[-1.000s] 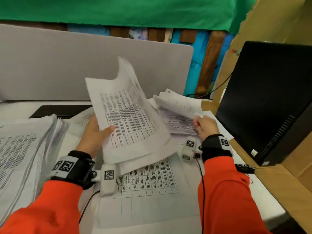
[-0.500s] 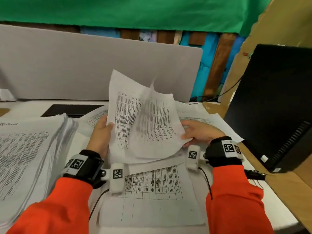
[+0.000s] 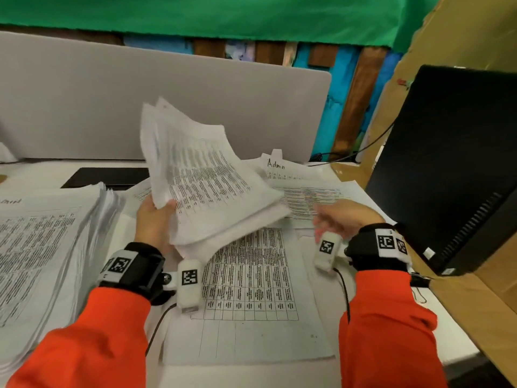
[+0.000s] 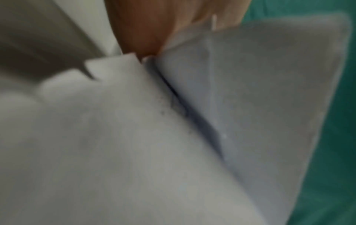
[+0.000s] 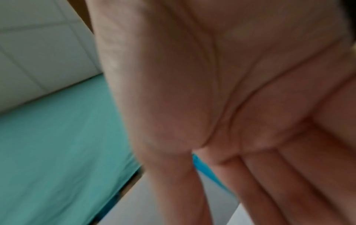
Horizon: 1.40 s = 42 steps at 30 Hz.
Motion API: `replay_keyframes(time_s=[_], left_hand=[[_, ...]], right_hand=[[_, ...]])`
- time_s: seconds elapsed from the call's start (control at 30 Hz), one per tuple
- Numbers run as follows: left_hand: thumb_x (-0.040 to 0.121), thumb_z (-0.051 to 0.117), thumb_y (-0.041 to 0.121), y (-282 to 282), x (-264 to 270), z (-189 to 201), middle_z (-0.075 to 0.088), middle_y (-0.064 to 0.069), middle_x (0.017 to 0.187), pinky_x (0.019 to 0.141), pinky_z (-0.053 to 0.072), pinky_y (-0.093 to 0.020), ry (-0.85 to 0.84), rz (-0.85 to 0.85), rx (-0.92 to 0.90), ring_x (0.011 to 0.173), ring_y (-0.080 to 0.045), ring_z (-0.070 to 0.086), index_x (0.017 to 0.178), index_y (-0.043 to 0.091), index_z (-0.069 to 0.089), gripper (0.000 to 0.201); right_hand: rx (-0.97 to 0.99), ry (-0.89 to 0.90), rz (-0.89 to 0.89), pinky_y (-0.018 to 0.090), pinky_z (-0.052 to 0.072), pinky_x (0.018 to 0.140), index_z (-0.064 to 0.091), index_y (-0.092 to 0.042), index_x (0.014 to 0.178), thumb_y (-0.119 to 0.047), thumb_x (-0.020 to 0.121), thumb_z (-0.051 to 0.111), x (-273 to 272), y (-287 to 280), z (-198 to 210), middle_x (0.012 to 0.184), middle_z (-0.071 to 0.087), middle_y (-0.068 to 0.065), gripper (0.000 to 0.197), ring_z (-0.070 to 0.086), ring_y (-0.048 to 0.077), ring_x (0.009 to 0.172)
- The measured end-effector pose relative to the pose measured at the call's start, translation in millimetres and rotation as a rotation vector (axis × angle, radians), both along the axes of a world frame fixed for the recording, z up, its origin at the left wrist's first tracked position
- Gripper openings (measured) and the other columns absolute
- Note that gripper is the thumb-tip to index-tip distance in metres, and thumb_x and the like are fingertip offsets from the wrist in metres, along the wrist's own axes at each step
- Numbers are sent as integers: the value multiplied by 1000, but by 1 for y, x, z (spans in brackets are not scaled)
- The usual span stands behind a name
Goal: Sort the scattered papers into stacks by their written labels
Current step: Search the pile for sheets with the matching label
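The right hand [image 3: 345, 218] has let go, fingers spread and empty. The left hand [image 3: 156, 219] now grips the bundle of papers [image 3: 207, 180] alone, probably bound for a stack.

- Right hand [image 5: 221, 91] filling most of the frame, palm to the lens, blurred.
- Fingers [image 5: 289, 182] straight, close together, holding nothing.
- Green cloth [image 5: 57, 144] off to the left.
- Pale grey panel [image 5: 34, 53] in the upper left corner.

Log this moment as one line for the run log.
left hand: grips raised sheaf of papers | right hand: empty, fingers straight | "Admin" sheet: flat, far right | tall stack: left
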State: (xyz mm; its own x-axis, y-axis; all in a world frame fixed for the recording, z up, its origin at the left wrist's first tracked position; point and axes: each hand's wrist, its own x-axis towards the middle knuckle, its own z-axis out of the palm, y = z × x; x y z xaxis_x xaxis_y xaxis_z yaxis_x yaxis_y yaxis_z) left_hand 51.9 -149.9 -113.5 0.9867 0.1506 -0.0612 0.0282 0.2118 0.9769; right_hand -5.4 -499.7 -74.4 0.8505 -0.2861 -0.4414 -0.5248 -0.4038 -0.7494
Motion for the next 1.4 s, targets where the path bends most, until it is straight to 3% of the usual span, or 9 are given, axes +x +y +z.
replay_keyframes(time_s=[0.1,0.23,0.37,0.57,0.7,0.87,1.1,1.33,1.4], left_hand=[[99,47,15,-4,-2,1,61,-6,117,75,49,-22,99,-1,-53,97,-21,57,121,7,56,25],[99,49,20,-6,-3,-1,61,-12,128,90,48,-33,190,-70,-113,104,-23,60,126,4,55,33],[101,46,24,-7,-7,6,60,-3,128,79,46,-29,196,-84,-129,112,-21,57,129,7,54,35],[101,44,22,-4,-14,10,57,-2,124,86,41,-22,74,43,-109,110,-15,53,136,7,49,38],[98,49,12,2,-3,5,59,1,122,102,40,-32,-1,128,-61,117,-18,53,134,11,51,36],[94,51,1,-3,1,-2,60,-10,124,99,42,-40,42,-53,126,108,-26,57,128,5,54,35],[86,48,-4,-4,9,-17,66,-25,111,100,42,-60,125,-396,175,106,-42,62,109,6,64,30],[89,43,-4,-10,-1,-1,65,-7,92,75,47,-32,119,-280,247,90,-27,59,111,6,60,29],[94,42,2,-12,0,1,61,-9,103,87,43,-34,152,-263,252,102,-28,56,124,0,54,32]], right_hand=[[-165,224,171,18,36,42,74,-6,98,-55,86,65,-15,10,-6,83,73,7,52,50,14,57],[-239,169,340,28,52,60,69,-11,98,-39,78,80,-16,65,-11,90,75,12,35,62,19,65],[-298,-100,331,45,59,81,63,-12,104,-10,88,68,-45,76,23,102,70,8,17,70,31,94],[-470,-715,-87,29,44,65,62,-26,89,-20,92,61,-106,29,120,84,61,-6,6,58,9,76],[-242,-1029,-510,38,55,82,66,-15,96,-22,88,55,-83,-20,130,100,68,7,15,66,20,93],[170,-756,-528,44,53,96,56,1,130,-15,99,52,-37,-24,102,125,64,18,35,65,28,106],[262,-531,-358,51,47,103,55,5,129,-3,102,44,6,35,62,124,62,17,30,60,35,114],[332,-535,-415,52,50,97,58,-3,114,-9,102,46,30,43,50,112,66,17,18,63,31,100],[247,-471,-350,49,51,98,62,-3,109,-12,99,52,49,39,36,108,68,14,16,66,31,98]])
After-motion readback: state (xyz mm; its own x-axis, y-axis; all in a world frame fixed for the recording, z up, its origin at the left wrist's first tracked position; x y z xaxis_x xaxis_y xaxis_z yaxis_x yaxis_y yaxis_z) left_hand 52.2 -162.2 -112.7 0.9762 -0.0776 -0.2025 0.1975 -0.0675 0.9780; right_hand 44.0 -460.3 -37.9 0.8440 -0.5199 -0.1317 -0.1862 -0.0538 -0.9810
